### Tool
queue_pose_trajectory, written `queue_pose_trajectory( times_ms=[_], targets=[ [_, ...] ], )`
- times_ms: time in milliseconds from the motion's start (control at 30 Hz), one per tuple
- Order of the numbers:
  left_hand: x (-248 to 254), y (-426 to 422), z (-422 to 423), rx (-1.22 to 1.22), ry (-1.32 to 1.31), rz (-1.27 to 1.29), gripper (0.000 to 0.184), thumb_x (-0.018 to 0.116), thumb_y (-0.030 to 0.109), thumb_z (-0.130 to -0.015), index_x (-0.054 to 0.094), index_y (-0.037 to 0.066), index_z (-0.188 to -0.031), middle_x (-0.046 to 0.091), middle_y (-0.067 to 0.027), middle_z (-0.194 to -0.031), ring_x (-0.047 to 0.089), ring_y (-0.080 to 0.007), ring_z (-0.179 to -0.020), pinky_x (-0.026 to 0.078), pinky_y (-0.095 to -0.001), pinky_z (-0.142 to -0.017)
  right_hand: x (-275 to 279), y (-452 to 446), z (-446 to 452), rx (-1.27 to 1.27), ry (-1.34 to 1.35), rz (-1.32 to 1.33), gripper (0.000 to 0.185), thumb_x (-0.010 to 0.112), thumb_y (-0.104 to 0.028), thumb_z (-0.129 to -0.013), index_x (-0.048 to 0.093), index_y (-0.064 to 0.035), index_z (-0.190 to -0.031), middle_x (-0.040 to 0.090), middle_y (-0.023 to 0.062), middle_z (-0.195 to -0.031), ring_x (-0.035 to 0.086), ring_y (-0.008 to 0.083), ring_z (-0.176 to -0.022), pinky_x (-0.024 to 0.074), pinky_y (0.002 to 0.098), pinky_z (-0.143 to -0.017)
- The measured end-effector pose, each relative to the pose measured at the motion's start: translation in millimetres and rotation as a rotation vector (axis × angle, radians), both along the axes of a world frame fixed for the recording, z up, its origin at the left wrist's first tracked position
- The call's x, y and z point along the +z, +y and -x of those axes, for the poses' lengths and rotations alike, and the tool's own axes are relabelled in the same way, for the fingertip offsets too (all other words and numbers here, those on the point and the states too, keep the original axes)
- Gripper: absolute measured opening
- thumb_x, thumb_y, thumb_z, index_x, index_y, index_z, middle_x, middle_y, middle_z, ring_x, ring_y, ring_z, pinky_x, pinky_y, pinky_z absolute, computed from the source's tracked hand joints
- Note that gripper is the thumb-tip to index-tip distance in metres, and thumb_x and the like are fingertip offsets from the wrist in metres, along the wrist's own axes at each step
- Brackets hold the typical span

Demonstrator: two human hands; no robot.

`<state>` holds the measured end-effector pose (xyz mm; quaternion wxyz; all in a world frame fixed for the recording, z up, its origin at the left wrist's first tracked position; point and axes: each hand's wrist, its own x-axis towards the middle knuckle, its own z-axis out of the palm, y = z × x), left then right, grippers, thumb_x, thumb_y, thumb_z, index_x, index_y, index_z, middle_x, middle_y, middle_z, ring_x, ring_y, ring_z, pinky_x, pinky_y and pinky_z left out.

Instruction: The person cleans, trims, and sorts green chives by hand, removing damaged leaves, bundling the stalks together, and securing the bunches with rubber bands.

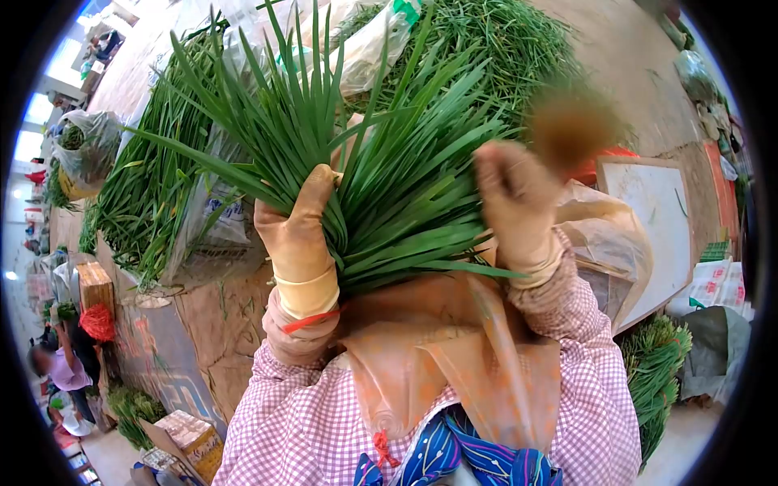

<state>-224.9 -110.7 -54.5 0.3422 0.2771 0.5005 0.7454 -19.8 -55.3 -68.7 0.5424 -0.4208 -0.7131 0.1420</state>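
My left hand point(298, 219), in a tan glove with a red band at the wrist, is closed round a thick bunch of garlic chives point(413, 186). Its thumb presses across the stems, and the long green leaves fan out upward and to the right. My right hand point(523, 198), also gloved, is at the right edge of the fanned leaves. Motion blurs it; the fingers look curled together, and I cannot make out what they hold, if anything. A brown blurred shape point(571, 125) appears just beyond it.
Heaps of loose chives lie on the left point(154, 186) and at the back point(502, 49), with plastic bags point(377, 53) between. A white board point(656, 235) is at the right. Green bundles point(656, 364) stand at lower right. A person point(65, 368) is at far left, near a cardboard box point(96, 296).
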Motion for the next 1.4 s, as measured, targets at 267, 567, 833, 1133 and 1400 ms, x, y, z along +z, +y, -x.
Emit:
queue_pose_trajectory(
  times_ms=[267,567,833,1133,1400],
  targets=[
    [4.3,5.8,-8.0,-0.067,0.04,-0.001,0.024,0.067,-0.003,-0.082,0.064,-0.002,-0.105,0.068,-0.0073,-0.095,0.063,-0.0127,-0.079,0.051,-0.0254,-0.074,48.5,26.9,-75.0,-0.333,0.296,-0.02,0.017,0.065,-0.005,-0.088,0.065,-0.0014,-0.105,0.065,0.0023,-0.083,0.057,0.0102,-0.073,0.0467,0.0229,-0.067],
    [76.6,13.3,19.6,-0.311,0.461,-0.292,0.062,0.061,0.025,-0.087,0.037,-0.001,-0.139,0.054,-0.0155,-0.13,0.057,-0.0279,-0.111,0.046,-0.0395,-0.095,-10.3,-9.5,-19.6,0.369,-0.813,0.603,0.098,0.081,-0.03,-0.067,0.028,-0.0096,-0.147,0.06,0.0205,-0.113,0.058,0.0381,-0.105,0.0474,0.0407,-0.09],
    [-2.8,-110.7,166.8,-0.042,0.748,-0.155,0.022,0.055,0.018,-0.096,0.063,0.0,-0.105,0.065,-0.0129,-0.105,0.063,-0.0216,-0.087,0.052,-0.0378,-0.085,-76.2,-15.9,-30.6,0.466,-0.324,0.503,0.087,0.077,-0.018,-0.072,0.032,-0.0076,-0.145,0.059,0.0216,-0.119,0.058,0.0364,-0.11,0.0479,0.0403,-0.092],
    [-112.3,-41.1,13.3,-0.734,0.732,0.431,0.044,0.067,0.02,-0.085,0.056,-0.002,-0.121,0.059,-0.013,-0.119,0.057,-0.0228,-0.107,0.046,-0.0338,-0.092,-128.4,-9.6,-42.6,0.259,-0.357,0.708,0.066,0.063,-0.03,-0.084,0.038,-0.0113,-0.142,0.058,0.0226,-0.121,0.059,0.0373,-0.109,0.0478,0.0421,-0.092],
    [-38.1,27.0,-67.9,-0.755,0.736,0.152,0.053,0.07,0.023,-0.083,0.052,-0.003,-0.126,0.057,-0.0141,-0.122,0.055,-0.0238,-0.111,0.044,-0.0346,-0.095,-27.1,-45.8,-26.1,0.204,-0.339,0.502,0.072,0.067,-0.037,-0.075,0.042,-0.009,-0.138,0.06,0.0215,-0.117,0.06,0.0388,-0.105,0.049,0.0454,-0.089]
  ],
)
